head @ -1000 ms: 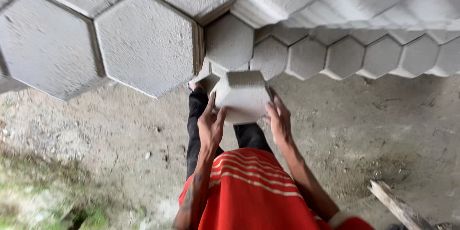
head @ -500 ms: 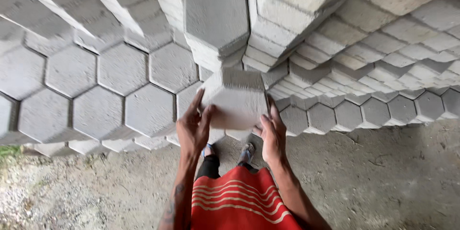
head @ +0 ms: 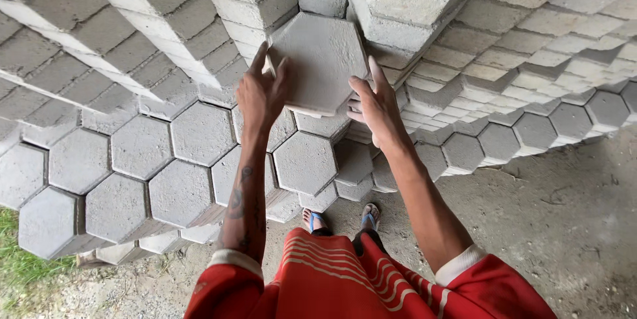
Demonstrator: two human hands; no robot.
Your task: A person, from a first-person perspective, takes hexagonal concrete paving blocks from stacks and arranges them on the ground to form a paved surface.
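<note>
Looking down from the head camera, nearest at six o'clock is a red striped shirt (head: 332, 279), and just beyond it two feet in blue-strapped sandals (head: 342, 216) stand on the grey dirt ground (head: 564, 226). Both bare forearms reach up toward twelve o'clock. The left hand (head: 260, 96) has its fingers spread and pressed against the left edge of a grey hexagonal concrete paving block (head: 322, 63); the right hand (head: 377, 108) has its fingers apart, cupping the block's lower right edge, the thumb pointing upward. So the block is clamped between the two hands, lying just beyond the fingertips at about twelve o'clock, its flat hexagonal face turned to the camera. It has no clear long axis; its thickness runs away from the viewer. Both hands are about equally near to it, one on each side. The block sits touching the tall stacks of matching pavers (head: 398, 0) behind it, though whether it already rests on the stack below cannot be told. A lower stepped pile of hexagonal blocks (head: 139, 159) spreads at nine o'clock, another (head: 531, 113) at two o'clock.
</note>
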